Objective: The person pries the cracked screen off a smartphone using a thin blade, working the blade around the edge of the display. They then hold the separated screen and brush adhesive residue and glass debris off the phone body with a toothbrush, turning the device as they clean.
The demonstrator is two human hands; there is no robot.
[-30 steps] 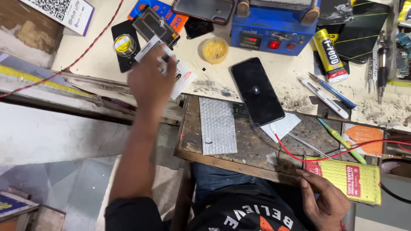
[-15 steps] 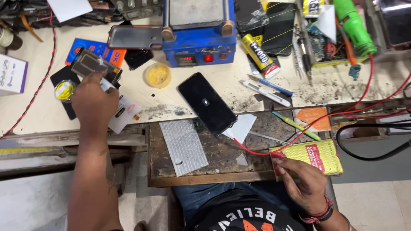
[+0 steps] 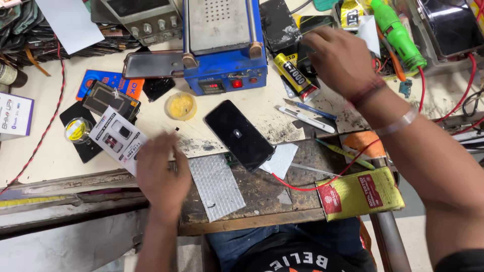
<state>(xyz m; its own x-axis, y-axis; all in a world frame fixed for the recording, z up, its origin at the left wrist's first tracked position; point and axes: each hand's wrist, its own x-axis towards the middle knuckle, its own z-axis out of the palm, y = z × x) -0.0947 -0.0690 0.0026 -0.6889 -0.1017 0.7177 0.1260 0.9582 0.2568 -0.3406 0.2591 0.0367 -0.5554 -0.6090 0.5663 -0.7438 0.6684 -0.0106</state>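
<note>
The left hand (image 3: 162,174) rests, blurred, at the bench edge beside a white packet (image 3: 119,140); whether its fingers pinch anything cannot be told. The right hand (image 3: 339,60) reaches, fingers loosely curled, over a yellow-black glue tube (image 3: 296,76). Its forearm crosses above the black smartphone (image 3: 239,135) and red wire (image 3: 322,184); a snag could drag the phone off.

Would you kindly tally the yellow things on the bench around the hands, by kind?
Yellow packet: 1
Round yellow-filled tub: 1
Yellow-labelled glue tube: 1
Yellow-green plastic tool: 1
Total: 4
</note>
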